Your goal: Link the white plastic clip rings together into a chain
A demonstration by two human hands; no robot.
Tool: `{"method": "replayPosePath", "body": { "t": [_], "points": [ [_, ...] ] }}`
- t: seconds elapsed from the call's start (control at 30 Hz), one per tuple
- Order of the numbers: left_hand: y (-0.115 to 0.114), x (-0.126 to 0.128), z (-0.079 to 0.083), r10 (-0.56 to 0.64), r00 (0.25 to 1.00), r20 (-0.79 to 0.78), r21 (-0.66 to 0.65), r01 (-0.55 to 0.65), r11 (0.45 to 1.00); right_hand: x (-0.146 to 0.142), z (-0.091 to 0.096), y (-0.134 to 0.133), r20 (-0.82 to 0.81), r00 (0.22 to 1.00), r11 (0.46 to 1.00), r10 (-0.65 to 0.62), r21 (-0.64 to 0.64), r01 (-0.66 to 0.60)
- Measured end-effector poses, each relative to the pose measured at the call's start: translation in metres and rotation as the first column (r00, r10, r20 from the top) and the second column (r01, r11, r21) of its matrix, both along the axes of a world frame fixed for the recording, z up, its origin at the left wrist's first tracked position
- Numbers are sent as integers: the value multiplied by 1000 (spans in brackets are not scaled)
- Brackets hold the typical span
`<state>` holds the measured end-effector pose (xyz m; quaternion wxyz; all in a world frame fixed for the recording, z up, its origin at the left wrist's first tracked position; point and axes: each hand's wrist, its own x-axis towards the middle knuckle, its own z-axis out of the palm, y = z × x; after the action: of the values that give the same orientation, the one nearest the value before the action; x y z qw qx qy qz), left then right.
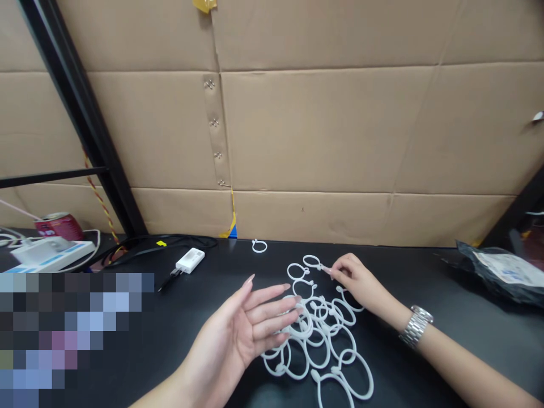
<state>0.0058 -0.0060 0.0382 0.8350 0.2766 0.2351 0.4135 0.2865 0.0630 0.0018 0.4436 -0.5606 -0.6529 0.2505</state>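
Note:
A loose pile of white rings [318, 348], each with a small knob-like clasp, is spread on the black table [238, 272]. My left hand [250, 323] lies palm up with fingers stretched out over the left side of the pile, covering some rings. Nothing rests on its palm. At the pile's far end, my right hand [349, 275] pinches a small white ring [312, 261] by its clasp end between thumb and index finger. Another white ring [298, 272] lies just left of it. One more white ring [259, 246] sits apart near the cardboard wall.
A cardboard wall [323, 130] closes off the back. A white adapter [190, 260] with a black cable stands left, beyond it a power strip [63, 255] and a red can [59, 226]. A dark plastic package [501, 272] lies at right.

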Motion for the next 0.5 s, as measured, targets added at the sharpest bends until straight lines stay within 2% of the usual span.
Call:
{"method": "replayPosePath", "body": {
  "t": [0.07,0.17,0.27,0.33,0.4,0.43,0.5],
  "points": [
    [0,0,1,-3,1000,-5,14,3,1000,1,7,-4,-137,990,998,13,-51,-20],
    [-1,1,1,13,998,-68,68,-8,998,-2,19,-17,-353,933,983,78,-129,-131],
    [-2,3,-3,99,957,-274,239,-32,971,-14,30,-35,-510,848,950,144,-168,-262],
    [-4,5,-9,219,863,-456,428,-3,904,-26,34,-46,-573,801,922,175,-190,-337],
    [-6,7,-15,342,749,-567,597,88,797,-38,35,-56,-651,730,872,210,-213,-440],
    [-7,8,-18,367,726,-582,641,132,756,-44,35,-60,-705,674,835,223,-218,-505],
    [-9,10,-22,345,731,-589,659,187,729,-53,32,-67,-793,570,773,214,-219,-595]
  ]
}}
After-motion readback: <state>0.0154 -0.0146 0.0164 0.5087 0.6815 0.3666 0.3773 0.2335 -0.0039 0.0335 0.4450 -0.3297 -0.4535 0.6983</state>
